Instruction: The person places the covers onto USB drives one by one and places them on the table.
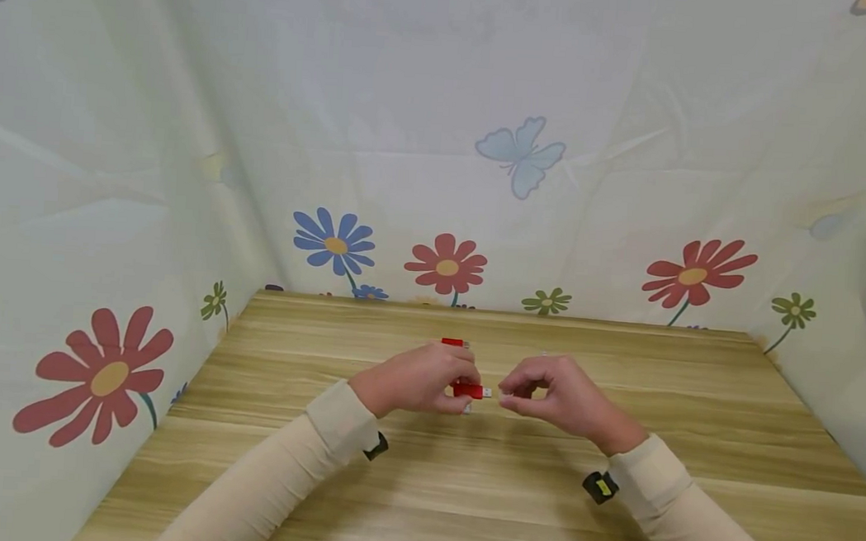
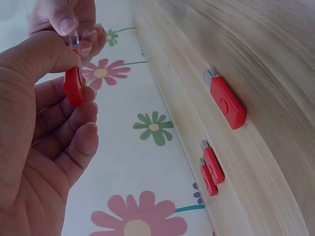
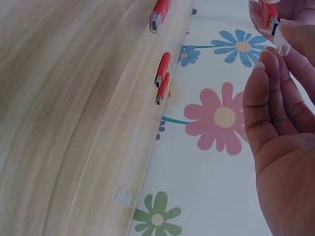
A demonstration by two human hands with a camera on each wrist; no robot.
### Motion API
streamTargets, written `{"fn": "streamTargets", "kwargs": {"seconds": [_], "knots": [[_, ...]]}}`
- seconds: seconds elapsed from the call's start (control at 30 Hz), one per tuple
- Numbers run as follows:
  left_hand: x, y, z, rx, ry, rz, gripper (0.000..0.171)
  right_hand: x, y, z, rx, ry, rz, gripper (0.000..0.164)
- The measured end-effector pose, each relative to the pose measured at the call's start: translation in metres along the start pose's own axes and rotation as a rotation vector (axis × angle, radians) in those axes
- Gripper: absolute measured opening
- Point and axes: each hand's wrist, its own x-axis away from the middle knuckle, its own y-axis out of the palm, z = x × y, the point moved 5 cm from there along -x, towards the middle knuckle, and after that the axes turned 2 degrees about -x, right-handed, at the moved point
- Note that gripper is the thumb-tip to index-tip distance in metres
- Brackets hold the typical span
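A red USB flash drive (image 1: 468, 391) is pinched between the thumb and fingers of my left hand (image 1: 426, 379), its metal plug pointing right. My right hand (image 1: 563, 394) pinches a small clear cap (image 3: 282, 43) by thumb and fingertips, close to the plug end. Whether cap and plug touch, I cannot tell. On the table below lies another red flash drive (image 2: 228, 103) with a clear cover over its plug. Farther back, two more red flash drives (image 2: 213, 164) lie side by side, plugs bare; the left hand partly hides these in the head view.
Clear caps (image 3: 123, 195) lie on the wood-grain table (image 1: 310, 337), toward its back and mostly behind the right hand in the head view. A white sheet (image 1: 382, 135) printed with flowers hangs around the back and sides. A dark wrist camera (image 1: 600, 486) sits under the right cuff.
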Motion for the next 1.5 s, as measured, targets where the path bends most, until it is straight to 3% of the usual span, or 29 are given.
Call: {"fn": "streamTargets", "kwargs": {"seconds": [0.77,1.5], "knots": [[-0.0015,0.0020,0.0044,-0.047,0.015,0.022,0.019,-0.0028,0.0055,-0.0013,-0.018,0.024,0.011,0.016],[-0.0017,0.0013,0.0067,-0.036,0.018,0.013,0.020,-0.0051,0.0088,-0.0013,-0.018,0.035,-0.012,0.016]]}}
